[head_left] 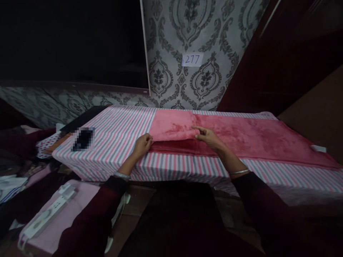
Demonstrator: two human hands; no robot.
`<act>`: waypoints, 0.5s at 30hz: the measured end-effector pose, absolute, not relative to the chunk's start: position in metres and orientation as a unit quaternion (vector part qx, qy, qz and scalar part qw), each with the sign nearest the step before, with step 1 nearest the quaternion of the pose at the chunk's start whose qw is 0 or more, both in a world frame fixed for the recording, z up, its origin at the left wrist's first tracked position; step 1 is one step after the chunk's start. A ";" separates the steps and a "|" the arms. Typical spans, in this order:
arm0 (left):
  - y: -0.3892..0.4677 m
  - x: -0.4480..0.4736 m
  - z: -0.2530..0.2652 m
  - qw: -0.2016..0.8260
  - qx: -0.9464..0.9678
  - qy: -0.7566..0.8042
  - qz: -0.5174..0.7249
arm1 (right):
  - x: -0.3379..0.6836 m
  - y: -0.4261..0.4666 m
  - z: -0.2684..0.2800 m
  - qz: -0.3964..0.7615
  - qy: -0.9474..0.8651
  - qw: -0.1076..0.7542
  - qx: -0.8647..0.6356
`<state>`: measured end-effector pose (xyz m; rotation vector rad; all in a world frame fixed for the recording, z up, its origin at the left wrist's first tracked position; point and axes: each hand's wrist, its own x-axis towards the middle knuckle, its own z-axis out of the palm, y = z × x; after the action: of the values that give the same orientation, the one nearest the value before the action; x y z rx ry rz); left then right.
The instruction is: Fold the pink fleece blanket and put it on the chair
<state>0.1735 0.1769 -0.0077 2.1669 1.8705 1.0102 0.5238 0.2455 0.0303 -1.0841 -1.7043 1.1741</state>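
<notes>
A long pink plush blanket [249, 137] lies along the striped cloth, its left end folded over to the right as a lighter flap [171, 123]. My left hand [142, 145] is closed, pinching the near left corner of this flap. At the flap's near right corner is my right hand [210, 138], its thumb at the edge and its index finger stretched over the top, with the fabric between them. Between the two hands the flap's near edge is lifted a little, leaving a dark gap above the layer below. The fabric under the fingers is partly hidden.
A pink, grey and white striped cloth [118, 132] covers the table. A blurred-out dark object [83, 139] lies at its left. Behind are a large screen [75, 43] and a patterned wall [187, 82]. A white power strip [48, 214] rests on a pink surface at lower left.
</notes>
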 end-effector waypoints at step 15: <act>0.182 0.172 0.003 -0.083 0.830 0.522 0.178 | 0.527 0.240 -0.014 0.118 -0.785 0.416 -0.444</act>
<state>0.1718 0.1820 0.0027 2.7547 1.7327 0.5891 0.5265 0.2398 -0.0139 -1.1148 -1.9718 0.2962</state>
